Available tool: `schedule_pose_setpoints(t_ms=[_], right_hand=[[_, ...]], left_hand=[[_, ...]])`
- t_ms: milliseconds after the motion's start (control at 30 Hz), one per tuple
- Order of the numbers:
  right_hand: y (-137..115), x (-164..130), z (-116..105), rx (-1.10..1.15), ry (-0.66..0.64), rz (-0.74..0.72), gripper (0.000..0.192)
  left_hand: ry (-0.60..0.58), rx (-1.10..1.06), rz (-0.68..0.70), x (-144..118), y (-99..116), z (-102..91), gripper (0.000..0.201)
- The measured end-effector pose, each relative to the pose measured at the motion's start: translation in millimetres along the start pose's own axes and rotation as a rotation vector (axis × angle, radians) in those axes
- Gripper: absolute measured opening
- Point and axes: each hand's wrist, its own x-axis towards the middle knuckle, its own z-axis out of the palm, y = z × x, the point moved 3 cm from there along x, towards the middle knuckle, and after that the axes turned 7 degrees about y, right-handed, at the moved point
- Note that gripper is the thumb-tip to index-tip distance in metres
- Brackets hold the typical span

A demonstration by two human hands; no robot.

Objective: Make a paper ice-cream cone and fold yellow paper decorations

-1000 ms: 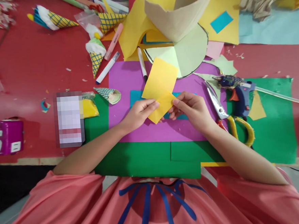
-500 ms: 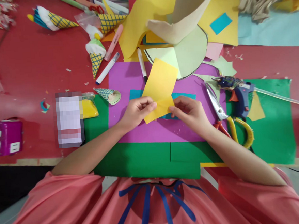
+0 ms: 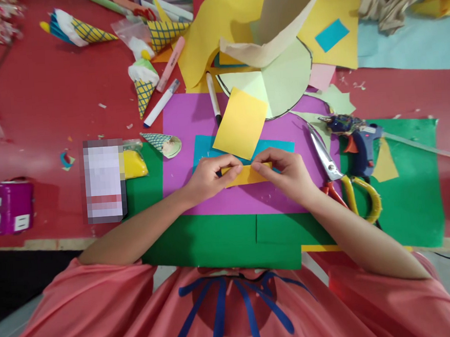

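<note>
Two hands: both on one yellow paper square (image 3: pixel 241 123), I read it from the head view.
left hand (image 3: pixel 206 177): fingers pinched together on the left end of the folded strip at the sheet's near edge.
right hand (image 3: pixel 287 172): fingers pinched together on the right end of the same strip; the two hands are apart, one at each end.
change: a second ago the near corner hung loose between the fingertips, sheet skewed and lifted. Now the near edge is turned over into a narrow flat band (image 3: pixel 244 175), level between the hands.
sheet position: far part lies flat and tilted on the blue paper (image 3: pixel 281 145) and purple sheet (image 3: pixel 191 119), far corner reaching toward the pale green circle (image 3: pixel 284 77).
meaning: I judge a first fold is made and is being pressed flat; I can't tell how sharp the crease is.
nearby right: scissors (image 3: pixel 339 176) and glue gun (image 3: pixel 356 144) on the green sheet (image 3: pixel 412 196), just beside the right wrist, not touched.
nearby left: black marker (image 3: pixel 213 97) above the sheet, paper cone (image 3: pixel 163 142) to the left, both untouched.
counter (image 3: pixel 43 109): red, littered with scraps.
</note>
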Motion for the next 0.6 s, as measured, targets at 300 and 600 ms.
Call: schedule_pose_setpoints(t_ms=[300, 600], right_hand=[[-1.2, 0.1, 3.3, -0.018, -0.090, -0.017, 0.012], [1.0, 0.7, 4.8, 0.008, -0.140, 0.030, 0.013]], left_hand=[[-0.022, -0.021, -0.044, -1.5, -3.9, 2.3, 0.030], [-0.037, -0.010, -0.061, 1.1, -1.1, 1.5, 0.029]])
